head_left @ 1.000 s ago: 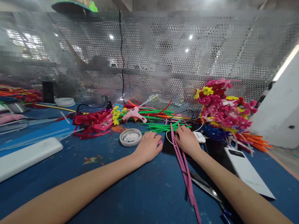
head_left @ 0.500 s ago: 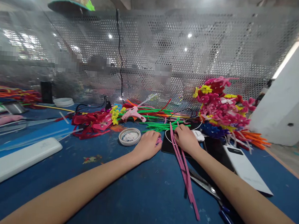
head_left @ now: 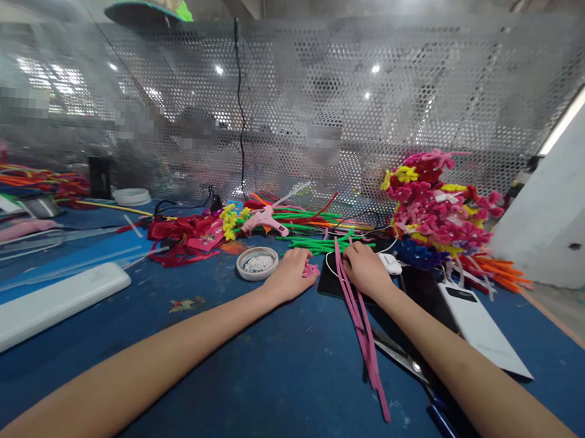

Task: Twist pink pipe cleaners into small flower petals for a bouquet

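Observation:
My left hand [head_left: 289,277] is closed around a small pink looped pipe-cleaner piece [head_left: 311,270], part of which shows beside the fingers. On the other side, my right hand [head_left: 366,269] has its fingers curled over a bundle of long pink pipe cleaners [head_left: 364,341]. The bundle's top ends stick up past the fingers, and the rest trails down the table towards me. Beneath the right hand lies a black phone-like slab [head_left: 328,285]. A round dish of white beads [head_left: 258,263] stands just left of my left hand. Scissors [head_left: 403,361] with blue handles lie partly under my right forearm.
Green pipe cleaners [head_left: 320,246] and a pink glue gun [head_left: 267,222] lie behind the hands. Pipe-cleaner flowers [head_left: 438,209] are heaped at the right, near a white power bank [head_left: 485,332]. Red ribbons [head_left: 185,238] and a long white case [head_left: 45,312] occupy the left. A perforated metal screen [head_left: 300,113] rises behind.
More of the pink piece shows beside my left hand's fingers, and that hand has turned slightly. The right hand stays over the pink pipe cleaners. The view has shifted a little.

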The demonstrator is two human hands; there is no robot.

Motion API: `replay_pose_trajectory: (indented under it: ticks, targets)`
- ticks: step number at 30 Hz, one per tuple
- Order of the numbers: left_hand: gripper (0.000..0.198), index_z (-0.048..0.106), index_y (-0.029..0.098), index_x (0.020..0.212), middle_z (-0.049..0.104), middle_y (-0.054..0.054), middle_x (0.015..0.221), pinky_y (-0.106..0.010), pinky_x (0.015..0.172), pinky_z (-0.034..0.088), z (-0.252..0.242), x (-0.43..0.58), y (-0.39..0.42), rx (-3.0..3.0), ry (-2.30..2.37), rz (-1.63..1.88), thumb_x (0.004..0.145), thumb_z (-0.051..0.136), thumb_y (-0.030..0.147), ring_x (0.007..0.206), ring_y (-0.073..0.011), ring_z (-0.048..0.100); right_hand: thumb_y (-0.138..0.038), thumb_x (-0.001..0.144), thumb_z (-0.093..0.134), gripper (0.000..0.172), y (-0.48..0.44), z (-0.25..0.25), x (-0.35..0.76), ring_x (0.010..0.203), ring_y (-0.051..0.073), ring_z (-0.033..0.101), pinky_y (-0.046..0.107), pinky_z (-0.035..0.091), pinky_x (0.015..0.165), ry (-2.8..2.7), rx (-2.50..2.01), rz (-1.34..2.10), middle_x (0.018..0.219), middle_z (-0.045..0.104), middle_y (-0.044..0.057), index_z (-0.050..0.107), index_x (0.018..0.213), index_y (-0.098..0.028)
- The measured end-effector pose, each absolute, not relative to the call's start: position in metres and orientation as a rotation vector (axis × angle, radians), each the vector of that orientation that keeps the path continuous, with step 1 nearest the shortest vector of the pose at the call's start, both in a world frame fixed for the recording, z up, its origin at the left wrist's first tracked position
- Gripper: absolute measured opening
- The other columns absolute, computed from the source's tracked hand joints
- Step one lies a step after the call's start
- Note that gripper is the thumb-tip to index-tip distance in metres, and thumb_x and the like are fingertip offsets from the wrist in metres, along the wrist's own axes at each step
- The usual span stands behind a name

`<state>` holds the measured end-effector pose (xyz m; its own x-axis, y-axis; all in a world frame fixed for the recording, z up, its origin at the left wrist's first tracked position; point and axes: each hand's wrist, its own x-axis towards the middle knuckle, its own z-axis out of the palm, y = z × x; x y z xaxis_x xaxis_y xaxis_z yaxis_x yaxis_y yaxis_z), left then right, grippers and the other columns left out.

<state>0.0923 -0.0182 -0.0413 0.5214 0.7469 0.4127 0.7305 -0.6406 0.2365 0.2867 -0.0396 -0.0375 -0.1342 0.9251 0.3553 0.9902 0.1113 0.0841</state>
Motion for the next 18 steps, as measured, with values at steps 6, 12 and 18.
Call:
replay_pose_trajectory:
  ticks: [6, 12, 18]
  targets:
    - [0.025, 0.05, 0.016, 0.102, 0.056, -0.006, 0.099, -0.034, 0.087, 0.042, -0.0382, 0.0926, -0.0243, 2.728, 1.27, 0.813, 0.079, 0.052, 0.023, 0.095, -0.022, 0.05, -0.029, 0.089, 0.05, 0.018, -0.0406, -0.0364, 0.287, 0.093, 0.019, 0.055, 0.037, 0.045, 0.08, -2.177, -1.914, -0.474, 0.104, 0.057, 0.006, 0.057, 0.098, -0.014]
    - [0.027, 0.055, 0.018, 0.101, 0.053, -0.007, 0.101, -0.037, 0.088, 0.042, -0.0333, 0.0915, -0.0279, 2.74, 1.282, 0.81, 0.075, 0.056, 0.023, 0.099, -0.0239, 0.049, -0.029, 0.089, 0.051, 0.02, -0.0412, -0.0358, 0.287, 0.094, 0.019, 0.056, 0.038, 0.047, 0.08, -2.19, -1.908, -0.48, 0.108, 0.057, 0.007, 0.057, 0.101, -0.014]
    - [0.022, 0.06, 0.021, 0.099, 0.054, -0.006, 0.1, -0.036, 0.09, 0.041, -0.0368, 0.0914, -0.0263, 2.764, 1.226, 0.728, 0.078, 0.054, 0.024, 0.098, -0.0229, 0.051, -0.029, 0.089, 0.051, 0.021, -0.04, -0.0372, 0.2873, 0.094, 0.019, 0.057, 0.038, 0.047, 0.08, -2.187, -1.915, -0.482, 0.106, 0.058, 0.006, 0.057, 0.102, -0.014]
